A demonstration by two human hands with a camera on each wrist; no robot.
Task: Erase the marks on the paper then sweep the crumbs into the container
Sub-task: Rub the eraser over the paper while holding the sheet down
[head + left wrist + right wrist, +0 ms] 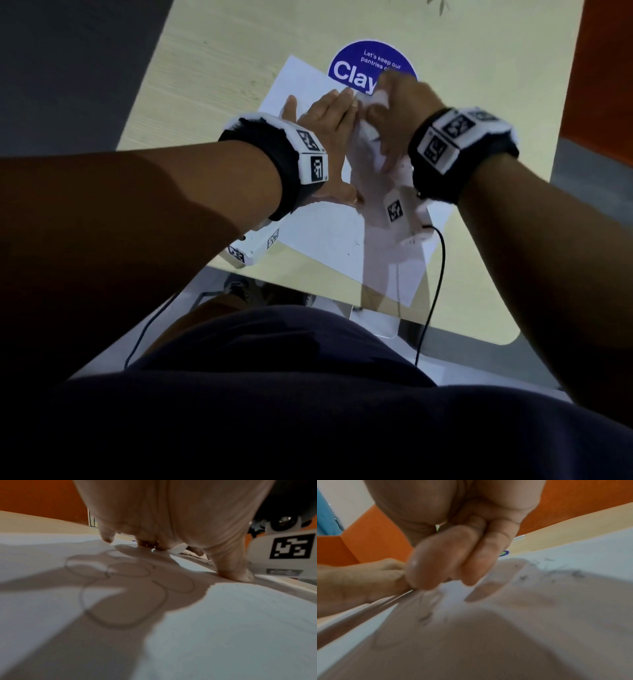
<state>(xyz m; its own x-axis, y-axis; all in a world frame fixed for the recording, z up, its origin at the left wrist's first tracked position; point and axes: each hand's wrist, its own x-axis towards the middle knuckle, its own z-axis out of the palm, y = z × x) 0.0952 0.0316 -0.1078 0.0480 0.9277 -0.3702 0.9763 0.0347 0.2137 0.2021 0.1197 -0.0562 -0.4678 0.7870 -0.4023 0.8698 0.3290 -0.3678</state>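
Your left hand (pixel 325 116) lies flat with straight fingers pressing down the white paper (pixel 329 236), beside your right hand (pixel 394 109), whose thumb and fingers pinch a small white eraser (pixel 380 97) against the sheet's far part. Looping pencil marks (pixel 120 588) remain under your left palm, and dark crumbs (pixel 556 573) are scattered near the right fingertips. A blue round sticker (pixel 359 65) lies on the table (pixel 205 68) past the paper; no container is identifiable.
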